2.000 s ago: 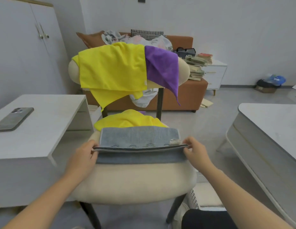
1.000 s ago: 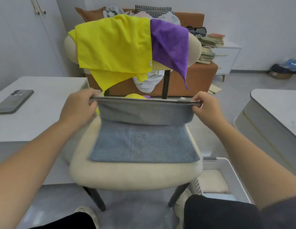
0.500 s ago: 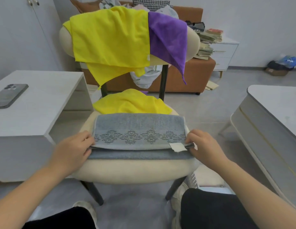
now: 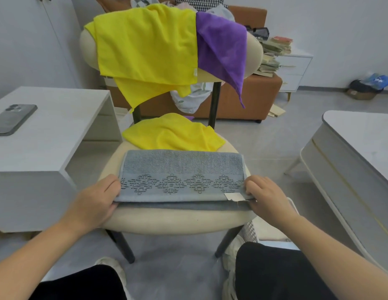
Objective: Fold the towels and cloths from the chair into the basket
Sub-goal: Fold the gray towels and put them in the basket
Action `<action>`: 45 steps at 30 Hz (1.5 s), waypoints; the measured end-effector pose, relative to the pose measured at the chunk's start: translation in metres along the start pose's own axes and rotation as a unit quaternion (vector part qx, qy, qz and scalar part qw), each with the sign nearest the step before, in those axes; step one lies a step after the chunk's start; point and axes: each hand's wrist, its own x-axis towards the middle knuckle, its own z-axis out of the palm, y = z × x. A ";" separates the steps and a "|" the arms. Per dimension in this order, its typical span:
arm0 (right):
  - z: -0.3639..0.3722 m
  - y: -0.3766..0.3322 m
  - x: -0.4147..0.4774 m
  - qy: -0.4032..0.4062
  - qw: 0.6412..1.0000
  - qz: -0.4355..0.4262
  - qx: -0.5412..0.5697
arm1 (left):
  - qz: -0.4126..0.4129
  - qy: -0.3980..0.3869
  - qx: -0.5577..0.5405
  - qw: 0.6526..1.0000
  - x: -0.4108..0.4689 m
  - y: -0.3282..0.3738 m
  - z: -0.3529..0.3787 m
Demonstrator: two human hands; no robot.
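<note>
As things stand: grey towel [image 4: 182, 176] lies folded on the chair [image 4: 178, 217] seat.
Grip: left hand [image 4: 97, 200] and right hand [image 4: 267, 198] each pinch a near corner.
Left: yellow cloths [image 4: 145, 44], purple cloth [image 4: 221, 46], then the basket [image 4: 250, 231].

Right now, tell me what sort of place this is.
Probably a home living room: an orange sofa, a white drawer cabinet stacked with books, and a low white table with a phone on it.

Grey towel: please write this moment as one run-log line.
grey towel: folded on chair seat | left hand: holds its left end | right hand: holds its right end | basket: by chair, towel not inside
</note>
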 end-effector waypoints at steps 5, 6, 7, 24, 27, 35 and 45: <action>0.000 -0.002 -0.002 -0.017 0.998 -0.038 -0.055 | -0.007 -0.022 0.003 1.000 -0.001 0.002 -0.001; 0.000 -0.003 -0.002 -0.021 0.997 -0.044 -0.068 | -0.013 -0.032 -0.001 0.999 -0.002 0.002 -0.002; 0.001 -0.004 -0.003 -0.025 0.995 -0.051 -0.080 | -0.016 -0.043 -0.004 0.999 -0.001 0.002 -0.001; -0.013 -0.046 0.048 -0.081 0.988 0.119 0.052 | -0.122 -0.117 -0.105 0.980 0.072 0.032 -0.004; 0.013 -0.070 0.085 -0.217 0.949 0.207 0.093 | -0.136 -0.236 -0.117 0.955 0.108 0.054 0.025; 0.051 -0.061 0.098 -0.286 0.926 0.245 0.020 | -0.175 -0.354 -0.063 0.917 0.104 0.044 0.067; 0.038 -0.043 0.073 -0.248 0.912 0.327 -0.006 | -0.348 -0.324 0.000 0.880 0.083 0.033 0.054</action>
